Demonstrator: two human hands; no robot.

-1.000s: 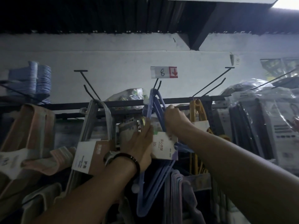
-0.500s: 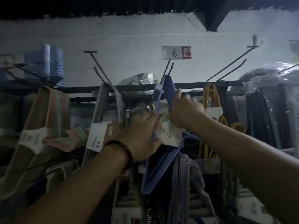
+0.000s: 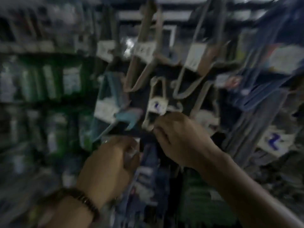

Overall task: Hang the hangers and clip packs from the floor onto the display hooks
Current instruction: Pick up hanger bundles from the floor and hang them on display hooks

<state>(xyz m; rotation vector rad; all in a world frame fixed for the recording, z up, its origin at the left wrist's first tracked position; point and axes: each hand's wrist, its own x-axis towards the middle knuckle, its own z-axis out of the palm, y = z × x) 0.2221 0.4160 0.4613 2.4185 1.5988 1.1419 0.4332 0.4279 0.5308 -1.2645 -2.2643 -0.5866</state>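
Both hands have dropped away from the top rail and its numbered tag, and the view has swung down to a lower row of stock (everything is smeared by motion blur). At the centre hangs a pale hanger bundle, thin rounded plastic with a white card label across its neck. The right hand sits just below it at 4 o'clock from the label, fingers curled, the fingertips right at the bundle's lower end. Whether this grip is pinching the plastic or only beside it, I cannot tell.

At 7 o'clock from the bundle, the left hand has its fingers curled round a glossy clear packet, whose contents are lost in blur. A dark beaded bracelet circles that wrist.

At 12 o'clock hang beige hangers, flat and broad, with grey hangers beside them, slimmer and wire-like. Each carries a white card. Blue hangers hang at 2 o'clock. A teal hanger pokes out at 9 o'clock from the pale bundle. Further left, at 9 o'clock of the view, stand rows of green packs, shiny and upright.
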